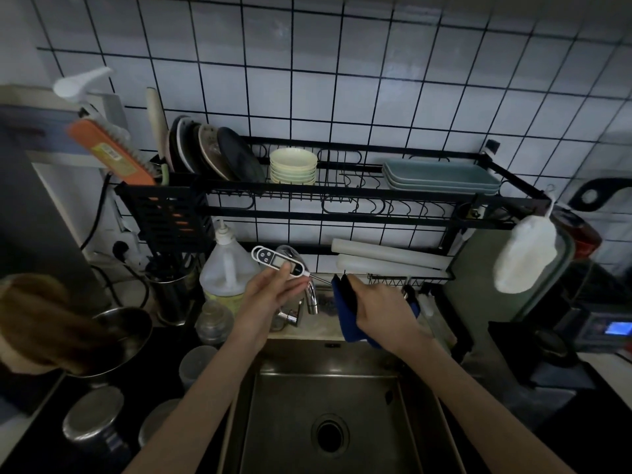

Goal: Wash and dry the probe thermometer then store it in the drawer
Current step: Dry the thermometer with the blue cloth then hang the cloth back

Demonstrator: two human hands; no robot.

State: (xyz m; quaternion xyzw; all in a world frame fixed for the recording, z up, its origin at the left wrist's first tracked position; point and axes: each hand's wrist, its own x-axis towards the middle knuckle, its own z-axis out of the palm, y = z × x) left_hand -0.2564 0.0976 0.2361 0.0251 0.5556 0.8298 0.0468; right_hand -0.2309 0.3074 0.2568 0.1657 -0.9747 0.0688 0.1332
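Observation:
The white probe thermometer (273, 258) has a small display and a thin metal probe pointing right. My left hand (273, 291) grips its body, held up above the sink (328, 415) in front of the faucet (310, 299). A blue cloth (345, 309) is bunched in my right hand (379, 309), just right of the thermometer. The probe's tip runs into the top of the cloth. No drawer is in view.
A black dish rack (342, 196) with plates, stacked bowls and trays spans the wall above the sink. A soap jug (227, 268) and jars stand at the left, with a steel bowl (126, 340). A scale (602, 328) and a hanging white mitt (526, 254) are at the right.

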